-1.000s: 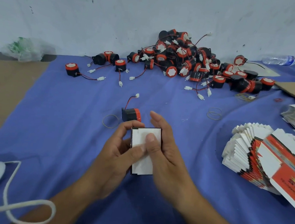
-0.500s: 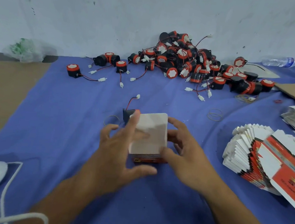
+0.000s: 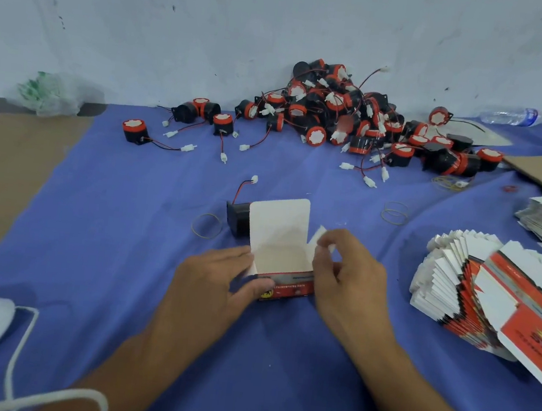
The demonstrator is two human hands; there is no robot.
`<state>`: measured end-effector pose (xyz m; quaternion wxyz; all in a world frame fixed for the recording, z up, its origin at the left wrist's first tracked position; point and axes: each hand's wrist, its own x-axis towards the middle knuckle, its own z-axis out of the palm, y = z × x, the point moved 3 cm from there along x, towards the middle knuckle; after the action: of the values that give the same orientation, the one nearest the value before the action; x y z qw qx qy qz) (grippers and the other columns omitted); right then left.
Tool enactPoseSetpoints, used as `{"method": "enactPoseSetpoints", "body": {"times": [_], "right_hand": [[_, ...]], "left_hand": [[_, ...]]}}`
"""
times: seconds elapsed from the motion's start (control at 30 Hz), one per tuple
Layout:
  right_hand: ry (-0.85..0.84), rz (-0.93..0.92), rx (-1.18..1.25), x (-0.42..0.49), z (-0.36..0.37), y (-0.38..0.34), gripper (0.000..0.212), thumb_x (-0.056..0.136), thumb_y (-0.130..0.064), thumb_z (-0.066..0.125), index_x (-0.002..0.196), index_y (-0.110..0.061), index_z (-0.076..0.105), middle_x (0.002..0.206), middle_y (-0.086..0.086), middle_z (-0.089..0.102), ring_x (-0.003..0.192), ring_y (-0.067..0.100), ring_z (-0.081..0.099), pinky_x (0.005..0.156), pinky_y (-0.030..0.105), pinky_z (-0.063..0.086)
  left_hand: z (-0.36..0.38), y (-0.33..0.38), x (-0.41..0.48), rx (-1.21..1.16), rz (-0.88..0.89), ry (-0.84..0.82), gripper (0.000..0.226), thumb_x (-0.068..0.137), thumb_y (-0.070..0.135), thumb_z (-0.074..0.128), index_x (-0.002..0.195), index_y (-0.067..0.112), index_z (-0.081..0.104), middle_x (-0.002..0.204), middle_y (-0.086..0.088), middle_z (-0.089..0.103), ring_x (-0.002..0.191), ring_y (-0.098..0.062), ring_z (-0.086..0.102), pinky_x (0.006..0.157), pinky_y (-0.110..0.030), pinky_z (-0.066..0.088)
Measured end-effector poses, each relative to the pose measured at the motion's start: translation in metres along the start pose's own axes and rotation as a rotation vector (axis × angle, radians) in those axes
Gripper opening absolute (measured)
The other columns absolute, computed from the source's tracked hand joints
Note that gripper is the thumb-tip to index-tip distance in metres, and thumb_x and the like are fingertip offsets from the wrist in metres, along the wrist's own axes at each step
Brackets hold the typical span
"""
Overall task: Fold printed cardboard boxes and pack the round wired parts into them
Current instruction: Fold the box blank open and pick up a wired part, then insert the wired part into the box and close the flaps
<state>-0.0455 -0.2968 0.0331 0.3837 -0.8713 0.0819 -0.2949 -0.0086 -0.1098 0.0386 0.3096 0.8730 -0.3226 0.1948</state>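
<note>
Open box (image 3: 279, 240) on cloth (image 3: 115, 255), lid flap upright. Left hand (image 3: 216, 283) grips box's left side, thumb on printed front. Right hand (image 3: 346, 274) seems to pinch right side flap, blurred. One part (image 3: 238, 216) just behind box; pile (image 3: 341, 112) by wall.

The red printed box (image 3: 279, 236) stands open, gripped between left hand (image 3: 217, 280) and right hand (image 3: 349, 275), lid flap upright. One black wired part (image 3: 238, 216) lies just behind the grip; flat boxes (image 3: 456, 284) fan out to its right.
</note>
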Motion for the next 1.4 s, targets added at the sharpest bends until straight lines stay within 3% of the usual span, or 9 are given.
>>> {"method": "enactPoseSetpoints", "body": {"times": [0.23, 0.37, 0.5, 0.63, 0.83, 0.93, 1.13, 1.3, 1.4], "right_hand": [[-0.112, 0.186, -0.13, -0.002, 0.006, 0.014, 0.025, 0.093, -0.025, 0.054, 0.069, -0.018, 0.06, 0.091, -0.01, 0.057, 0.1, 0.013, 0.051, 0.074, 0.016, 0.033], [-0.248, 0.137, -0.129, 0.002, 0.007, 0.008, 0.047, 0.095, -0.022, 0.048, 0.058, -0.005, 0.025, 0.055, 0.008, 0.026, 0.053, 0.016, 0.023, 0.048, 0.025, 0.021], [-0.397, 0.223, -0.153, 0.025, -0.002, -0.006, 0.059, 0.103, -0.054, 0.029, 0.059, -0.014, 0.031, 0.052, -0.002, 0.036, 0.051, 0.014, 0.034, 0.052, 0.028, 0.032], [-0.256, 0.156, -0.08, 0.09, -0.007, -0.035, 0.044, 0.099, -0.036, 0.044, 0.063, -0.019, 0.024, 0.056, -0.003, 0.025, 0.051, 0.016, 0.021, 0.049, 0.032, 0.018], [-0.841, 0.256, -0.326, 0.136, 0.076, -0.072, 0.052, 0.092, -0.064, 0.053, 0.083, -0.012, 0.052, 0.078, 0.009, 0.059, 0.047, 0.023, 0.06, 0.049, 0.025, 0.046], [-1.042, 0.444, -0.326, 0.14, 0.089, -0.073, 0.049, 0.09, -0.056, 0.063, 0.108, -0.01, 0.061, 0.102, 0.016, 0.067, 0.066, 0.034, 0.071, 0.054, 0.038, 0.059], [-1.099, 0.198, -0.394, 0.143, 0.093, -0.084, 0.04, 0.1, -0.036, 0.058, 0.127, -0.006, 0.06, 0.131, 0.016, 0.062, 0.113, 0.039, 0.064, 0.098, 0.048, 0.054], [-1.165, 0.103, -0.459, 0.145, 0.091, -0.083, 0.019, 0.099, -0.031, 0.06, 0.101, -0.013, 0.064, 0.119, 0.013, 0.067, 0.099, 0.037, 0.071, 0.086, 0.045, 0.06], [-0.84, 0.179, -0.246, 0.153, 0.073, -0.076, 0.026, 0.09, -0.026, 0.067, 0.073, -0.01, 0.056, 0.07, 0.006, 0.065, 0.059, 0.024, 0.062, 0.047, 0.023, 0.053]], "left_hand": [[0.011, -0.014, -0.006, -0.35, -0.308, -0.078, 0.039, 0.063, 0.038, 0.09, 0.064, 0.024, 0.053, 0.107, 0.019, 0.064, 0.087, -0.007, 0.064, 0.072, -0.019, 0.05], [0.013, -0.015, -0.006, -0.399, -0.314, -0.185, 0.044, 0.061, 0.056, 0.082, 0.066, 0.028, 0.048, 0.081, 0.007, 0.062, 0.067, -0.008, 0.055, 0.057, -0.014, 0.038], [0.003, -0.023, -0.001, -0.34, -0.353, -0.067, 0.043, 0.056, 0.062, 0.071, 0.068, 0.033, 0.042, 0.078, 0.006, 0.061, 0.06, -0.008, 0.042, 0.054, -0.019, 0.034], [-0.002, -0.033, -0.001, -0.312, -0.351, -0.109, 0.046, 0.067, 0.045, 0.079, 0.071, 0.029, 0.036, 0.06, 0.017, 0.047, 0.053, -0.006, 0.034, 0.047, -0.016, 0.031], [0.002, -0.033, -0.002, -0.308, -0.339, -0.157, 0.042, 0.07, 0.041, 0.076, 0.083, 0.027, 0.038, 0.072, 0.014, 0.061, 0.058, -0.003, 0.046, 0.053, -0.015, 0.039], [0.001, -0.032, -0.004, -0.31, -0.317, -0.148, 0.04, 0.075, 0.024, 0.081, 0.086, 0.028, 0.042, 0.081, 0.02, 0.059, 0.061, -0.002, 0.051, 0.052, -0.013, 0.04], [0.002, -0.028, -0.003, -0.336, -0.294, -0.183, 0.049, 0.074, 0.02, 0.079, 0.104, 0.034, 0.042, 0.104, 0.04, 0.051, 0.096, 0.006, 0.056, 0.064, -0.009, 0.046], [0.004, -0.028, -0.003, -0.373, -0.308, -0.184, 0.055, 0.069, 0.033, 0.075, 0.111, 0.034, 0.039, 0.103, 0.033, 0.055, 0.099, 0.006, 0.055, 0.069, -0.01, 0.047], [0.004, -0.032, -0.003, -0.377, -0.312, -0.188, 0.055, 0.067, 0.04, 0.072, 0.112, 0.039, 0.04, 0.106, 0.027, 0.056, 0.1, 0.003, 0.056, 0.076, -0.014, 0.049]]}}
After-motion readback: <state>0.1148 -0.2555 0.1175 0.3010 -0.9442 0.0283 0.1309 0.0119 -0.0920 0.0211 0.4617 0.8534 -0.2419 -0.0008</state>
